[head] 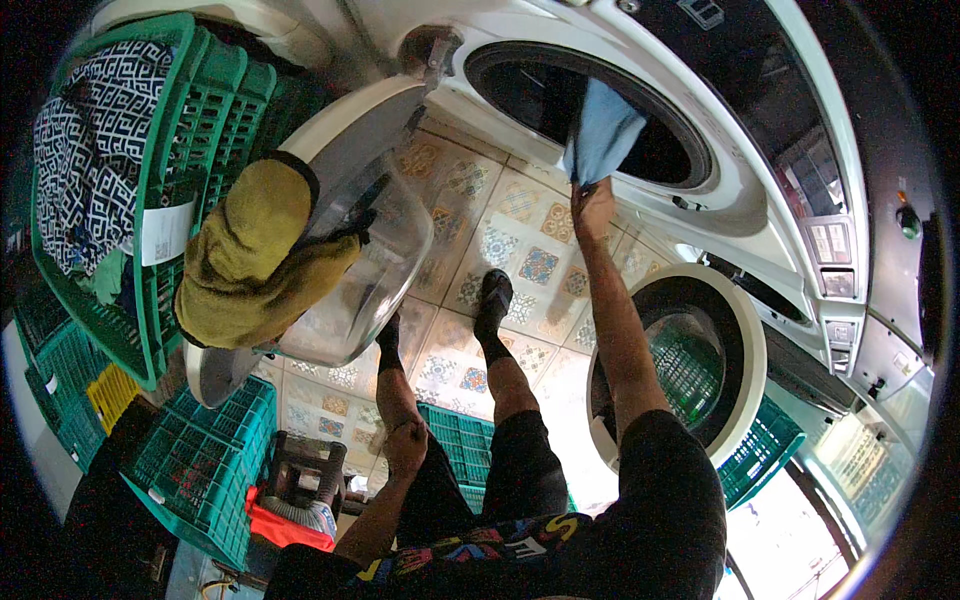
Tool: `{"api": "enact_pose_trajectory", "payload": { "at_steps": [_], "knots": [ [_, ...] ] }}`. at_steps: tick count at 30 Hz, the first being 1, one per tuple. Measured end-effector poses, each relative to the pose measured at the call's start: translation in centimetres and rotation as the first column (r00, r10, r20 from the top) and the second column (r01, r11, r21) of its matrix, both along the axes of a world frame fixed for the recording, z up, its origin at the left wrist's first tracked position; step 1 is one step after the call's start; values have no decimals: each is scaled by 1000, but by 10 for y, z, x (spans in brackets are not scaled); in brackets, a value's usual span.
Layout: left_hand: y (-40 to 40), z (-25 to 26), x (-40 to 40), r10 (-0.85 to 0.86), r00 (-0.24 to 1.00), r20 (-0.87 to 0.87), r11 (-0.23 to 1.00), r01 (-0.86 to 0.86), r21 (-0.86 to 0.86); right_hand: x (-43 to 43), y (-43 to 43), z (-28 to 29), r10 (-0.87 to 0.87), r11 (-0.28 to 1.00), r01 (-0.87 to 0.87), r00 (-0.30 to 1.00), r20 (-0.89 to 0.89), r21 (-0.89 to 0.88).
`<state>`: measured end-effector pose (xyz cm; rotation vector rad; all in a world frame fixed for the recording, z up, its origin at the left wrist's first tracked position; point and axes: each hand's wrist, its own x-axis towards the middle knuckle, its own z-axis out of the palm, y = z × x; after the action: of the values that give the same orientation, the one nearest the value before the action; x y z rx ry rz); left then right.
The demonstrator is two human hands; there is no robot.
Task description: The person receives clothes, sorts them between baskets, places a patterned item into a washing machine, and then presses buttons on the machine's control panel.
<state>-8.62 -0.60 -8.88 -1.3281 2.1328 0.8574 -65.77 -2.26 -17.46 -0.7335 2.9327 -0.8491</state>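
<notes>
My right hand grips the lower end of a light blue cloth, which reaches into the dark round opening of a front-loading washing machine. Down by my knee is my left hand, resting on the leg with nothing visible in it; its fingers are not clear. Over the machine's swung-out door hangs an olive-yellow towel with dark edging. The inside of the drum is too dark to make out.
At the left, a green plastic basket holds black-and-white patterned fabric. A second round door stands out at the right. Teal crates, a dark stool and a red item sit on the lower left. Patterned tiles cover the floor.
</notes>
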Motion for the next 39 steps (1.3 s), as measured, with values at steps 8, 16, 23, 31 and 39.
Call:
{"api": "enact_pose_trajectory", "payload": {
  "at_steps": [8,16,23,31,39],
  "knots": [
    [-7,7,5,16,1000,-16,999,-17,-31,21,9,-23,281,883,-196,948,-146,426],
    [-10,6,9,-15,997,-78,998,10,-64,31,2,-21,264,816,-166,959,-101,554],
    [-13,13,3,13,1000,13,1000,-13,8,37,8,-38,81,980,-99,991,108,172],
    [-17,14,2,27,1000,-5,999,-27,28,42,-3,-25,-10,871,466,333,943,-156],
    [27,-48,57,20,989,143,1000,-22,9,-46,-54,-46,314,841,330,348,883,-429]
  ]
}}
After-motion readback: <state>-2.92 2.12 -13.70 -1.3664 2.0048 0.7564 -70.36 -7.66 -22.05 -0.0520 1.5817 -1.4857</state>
